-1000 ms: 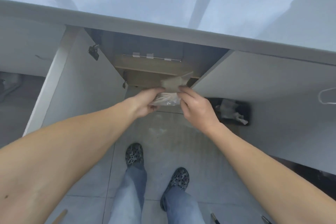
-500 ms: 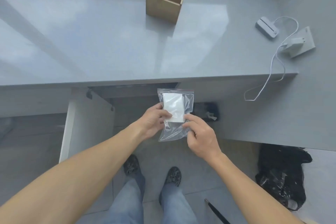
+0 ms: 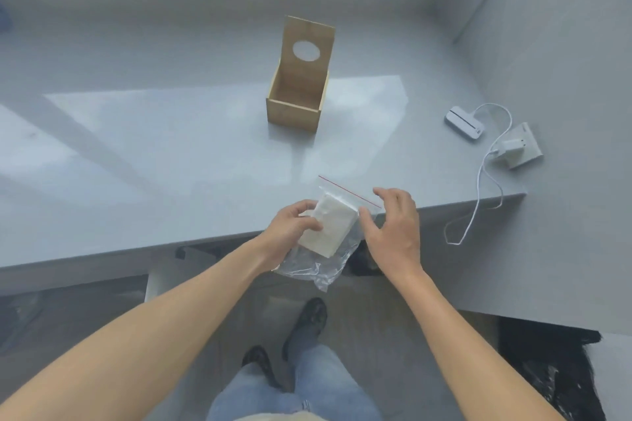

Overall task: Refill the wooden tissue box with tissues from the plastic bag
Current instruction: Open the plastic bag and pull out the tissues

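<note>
A glossy grey countertop (image 3: 171,154) carries the things, its front edge running across the middle of the view. At twelve o'clock the wooden tissue box (image 3: 297,97) stands open on it, its lid upright. At three o'clock lie a small white device (image 3: 464,123), a white plug block (image 3: 513,147) and their cord (image 3: 478,188), which drops over the edge.

A white charger (image 3: 464,122) and a plugged socket (image 3: 521,146) lie near the worktop's (image 3: 171,147) right edge; the cable (image 3: 478,188) hangs over the front edge.
</note>
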